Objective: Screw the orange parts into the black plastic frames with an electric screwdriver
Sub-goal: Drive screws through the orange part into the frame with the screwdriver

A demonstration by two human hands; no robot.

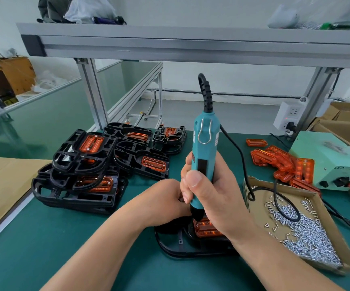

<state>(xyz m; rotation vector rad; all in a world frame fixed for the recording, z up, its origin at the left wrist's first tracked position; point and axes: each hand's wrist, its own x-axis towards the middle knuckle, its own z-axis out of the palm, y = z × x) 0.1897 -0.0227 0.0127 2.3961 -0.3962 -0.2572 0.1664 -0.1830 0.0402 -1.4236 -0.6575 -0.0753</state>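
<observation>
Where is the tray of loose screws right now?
In the head view, the cardboard tray of screws lies at lower right, just right of the right hand gripping the screwdriver, in front of the pale green power box.

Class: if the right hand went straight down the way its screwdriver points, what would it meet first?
Probably the orange part in the black frame under it; the contact spot is hidden.

Green bench (64,238) w/ blk frames (106,164), orange parts (283,162), screw tray (285,184).
</observation>
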